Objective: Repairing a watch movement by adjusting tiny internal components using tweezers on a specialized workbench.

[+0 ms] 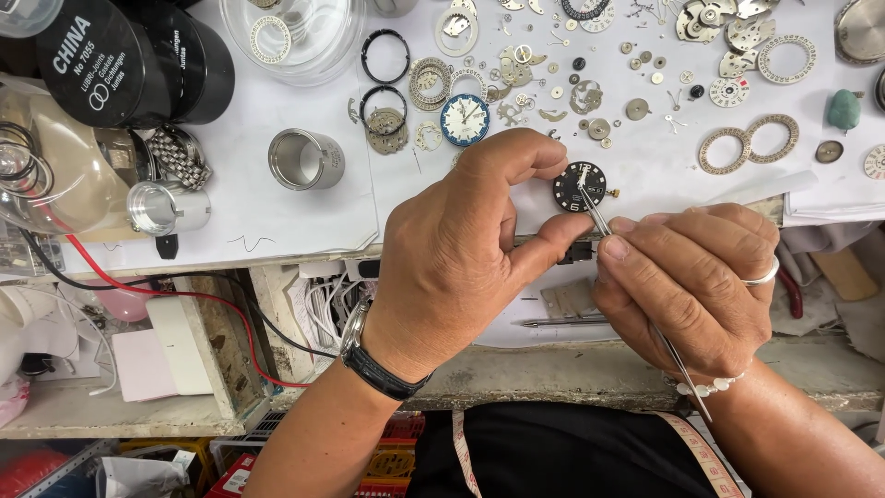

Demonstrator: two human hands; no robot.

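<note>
Two watch dials lay on the desk [277,212]: one black [580,186], one blue-rimmed [465,120]. Two steel cylinders [305,159] stood left, and two black rings [384,56] lay farther.

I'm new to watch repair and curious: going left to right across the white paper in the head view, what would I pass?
Black round tin → steel bracelet → open steel ring case → blue-rimmed white dial → black dial → two toothed date rings → green stone.

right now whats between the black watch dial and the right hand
In the head view, only the tweezers bridge the black dial and the right hand; bare white paper lies around them.
</note>
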